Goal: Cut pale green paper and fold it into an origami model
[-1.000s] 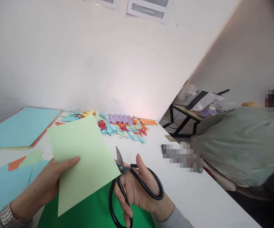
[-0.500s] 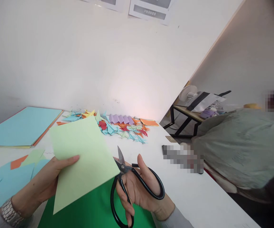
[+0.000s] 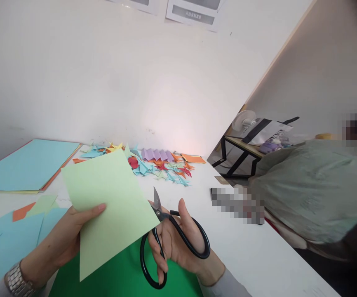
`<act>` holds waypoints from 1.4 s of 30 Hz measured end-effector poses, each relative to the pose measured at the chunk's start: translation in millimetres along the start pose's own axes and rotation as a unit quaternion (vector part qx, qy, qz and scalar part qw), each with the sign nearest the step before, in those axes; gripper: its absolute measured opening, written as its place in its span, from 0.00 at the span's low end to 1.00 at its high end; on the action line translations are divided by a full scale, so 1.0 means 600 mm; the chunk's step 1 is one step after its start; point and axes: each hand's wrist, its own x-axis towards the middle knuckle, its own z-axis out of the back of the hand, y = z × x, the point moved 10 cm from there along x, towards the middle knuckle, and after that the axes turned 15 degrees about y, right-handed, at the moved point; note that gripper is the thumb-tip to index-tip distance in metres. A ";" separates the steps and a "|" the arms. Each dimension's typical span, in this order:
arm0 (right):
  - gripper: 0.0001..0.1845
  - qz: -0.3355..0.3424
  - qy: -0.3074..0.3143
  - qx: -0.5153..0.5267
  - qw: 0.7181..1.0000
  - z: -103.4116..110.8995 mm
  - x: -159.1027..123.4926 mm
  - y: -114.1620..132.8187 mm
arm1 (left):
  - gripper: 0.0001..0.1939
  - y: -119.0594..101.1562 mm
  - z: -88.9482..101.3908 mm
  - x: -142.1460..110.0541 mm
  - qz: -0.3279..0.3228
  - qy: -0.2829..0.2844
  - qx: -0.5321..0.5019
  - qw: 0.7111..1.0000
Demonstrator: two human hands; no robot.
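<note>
My left hand (image 3: 76, 225) grips a light green sheet of paper (image 3: 113, 194) by its left side, thumb on top and fingers hidden underneath. The sheet is tilted above the table. In my right hand (image 3: 178, 243) are black-handled scissors (image 3: 163, 215), with the thumb through one loop and fingers through the other. Their blades are apart at the sheet's right edge; one blade shows, the other is partly behind the paper. Below both hands lies a dark green sheet (image 3: 119, 268).
A stack of large coloured paper (image 3: 30, 165) lies at the back left. Loose cut pieces (image 3: 14, 231) cover the left side. Folded paper shapes (image 3: 153, 165) are heaped along the wall. At the right edge sits another person (image 3: 317, 189), beside a low table (image 3: 243, 148) with a bag.
The light green sheet has shifted slightly right and turned a little in my left hand. My right hand and the scissors have moved slightly left and up, blades still apart.
</note>
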 end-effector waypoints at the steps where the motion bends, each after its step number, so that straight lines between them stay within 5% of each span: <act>1: 0.48 0.006 -0.004 -0.002 1.000 0.001 0.001 0.001 | 0.37 -0.001 0.000 0.000 -0.004 -0.003 -0.004 1.000; 14: 0.45 -0.029 0.005 -0.036 0.999 0.001 -0.010 0.000 | 0.31 0.011 -0.008 0.007 0.000 0.040 -0.003 0.999; 23: 0.49 -0.065 -0.003 -0.034 0.997 0.012 -0.024 -0.007 | 0.26 0.003 0.021 0.005 -0.027 0.008 -0.080 0.996; 42: 0.44 -0.027 -0.013 -0.054 0.998 0.004 -0.020 0.006 | 0.25 -0.001 0.026 0.006 -0.043 -0.039 0.011 0.998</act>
